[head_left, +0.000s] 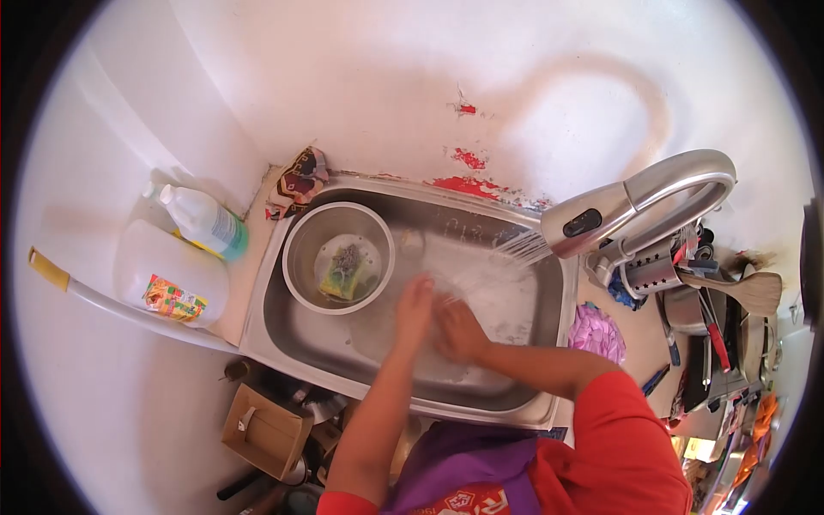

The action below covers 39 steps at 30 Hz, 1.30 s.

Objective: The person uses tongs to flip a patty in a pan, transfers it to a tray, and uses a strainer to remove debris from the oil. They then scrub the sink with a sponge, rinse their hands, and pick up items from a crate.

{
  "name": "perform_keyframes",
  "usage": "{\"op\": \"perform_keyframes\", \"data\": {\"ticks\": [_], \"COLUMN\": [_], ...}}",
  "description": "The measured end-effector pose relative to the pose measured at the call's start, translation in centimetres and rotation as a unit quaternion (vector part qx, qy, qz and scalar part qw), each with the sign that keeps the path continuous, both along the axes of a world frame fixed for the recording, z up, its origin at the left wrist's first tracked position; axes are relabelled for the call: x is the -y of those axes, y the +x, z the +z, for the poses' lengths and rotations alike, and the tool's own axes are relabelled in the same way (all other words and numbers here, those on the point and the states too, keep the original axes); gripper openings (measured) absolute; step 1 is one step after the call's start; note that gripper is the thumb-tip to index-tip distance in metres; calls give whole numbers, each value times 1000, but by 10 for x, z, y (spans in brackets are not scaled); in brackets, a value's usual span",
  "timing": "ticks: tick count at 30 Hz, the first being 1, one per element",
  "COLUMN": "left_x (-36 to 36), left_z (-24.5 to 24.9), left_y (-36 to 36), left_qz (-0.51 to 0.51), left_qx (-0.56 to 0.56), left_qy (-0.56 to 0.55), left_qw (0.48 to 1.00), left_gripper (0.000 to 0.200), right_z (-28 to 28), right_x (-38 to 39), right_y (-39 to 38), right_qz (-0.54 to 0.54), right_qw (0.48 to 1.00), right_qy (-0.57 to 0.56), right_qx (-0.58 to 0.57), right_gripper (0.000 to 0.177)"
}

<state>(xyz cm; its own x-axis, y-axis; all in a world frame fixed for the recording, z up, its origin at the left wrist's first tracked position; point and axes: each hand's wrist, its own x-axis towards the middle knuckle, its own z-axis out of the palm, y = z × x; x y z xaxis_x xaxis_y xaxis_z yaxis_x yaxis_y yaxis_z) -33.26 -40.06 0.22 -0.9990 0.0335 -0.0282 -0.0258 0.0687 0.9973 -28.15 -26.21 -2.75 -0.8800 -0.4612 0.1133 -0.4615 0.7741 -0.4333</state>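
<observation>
Over the middle of the steel sink, my left hand points up with its fingers stretched out, and nothing shows in it. Close beside it is my right hand, its fingertips smeared by motion. To their right, water sprays from the pull-down faucet into the basin, where whitish suds lie on the bottom. A round metal pot stands at the left of the sink, just left of my hands. Inside it are a green-yellow sponge and a grey wire scourer in some liquid.
A patterned cloth lies at the back left corner. Left of the sink stand a spray-type bottle and a large white jug. On the right are a crumpled pink plastic bag and a utensil holder with a wooden spatula.
</observation>
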Motion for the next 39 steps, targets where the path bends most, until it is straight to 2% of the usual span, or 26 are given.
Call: {"op": "perform_keyframes", "data": {"ticks": [3, 4, 6, 7, 8, 10, 13, 16, 18, 20, 21, 22, 25, 27, 29, 31, 32, 34, 37, 39], "left_x": [-7, -8, -8, -9, -10, -5, -7, -13, -15, -15, -14, -14, -17, -16, -14, -14, -14, -11, -9, -7], "left_z": [-5, -8, 6, 14, 19, 21, 17, 15, 3, 1, 10, 17, 22, 27, 27, 25, 25, 28, 32, 29], "left_y": [-9, -8, -3, -1, -2, 1, -2, -4, -3, -1, 2, 5, 8, 9, 7, 4, 2, 0, 1, 1], "left_qz": [12, 13, -21, -36, -28, -12, 0, -9, -39, -67, -81, -93, -79, -89, -67, -16, -8, 8, 59, 33], "left_qx": [-26, -36, -37, -36, -33, -17, -3, -6, -7, -30, -50, -67, -154, -145, -153, -178, -156, -109, -182, -143], "left_qy": [-51, -71, -18, 10, -32, -123, -77, -73, -76, -98, -119, -139, -162, -170, -190, -219, -200, -165, -171, -165], "left_qw": [998, 997, 999, 999, 999, 992, 997, 997, 996, 992, 988, 984, 971, 971, 968, 959, 967, 980, 967, 975], "left_gripper": [29, 29, 28, 28, 29, 30, 28, 27, 24, 21, 18, 16, 13, 17, 19, 20, 21, 22, 14, 19], "right_z": [15, 11, 1, -14, -24, -4, -30, -26, -30, -27, -22, -14, 23, -6, -23, -19, -21, -33, -88, -81], "right_x": [-36, -34, -22, -23, -24, -33, -55, -45, -26, -1, 14, 26, 44, 35, 33, 31, 30, 33, 38, 33], "right_y": [36, 25, -21, -46, -73, -90, -68, -39, -33, -24, -12, -1, 14, -10, -44, -88, -100, -109, -116, -98], "right_qz": [223, 180, 98, 69, 41, -48, -302, -250, -124, -20, 41, 103, 257, 165, 57, -69, -134, -145, -137, -79], "right_qw": [974, 982, 990, 986, 973, 994, 940, 955, 984, 993, 998, 990, 937, 940, 965, 990, 985, 984, 984, 990], "right_qy": [32, 52, 89, 81, 70, -11, 36, 104, -31, -20, -47, -73, -194, -271, -247, -118, -50, -61, -116, -113], "right_qx": [-11, -24, -45, -129, -216, -98, -153, -124, -125, 113, 26, -61, 136, 129, 72, -39, -93, -83, -16, 10], "right_gripper": [60, 59, 57, 59, 61, 59, 61, 62, 58, 55, 54, 53, 50, 50, 49, 48, 47, 45, 46, 46]}}
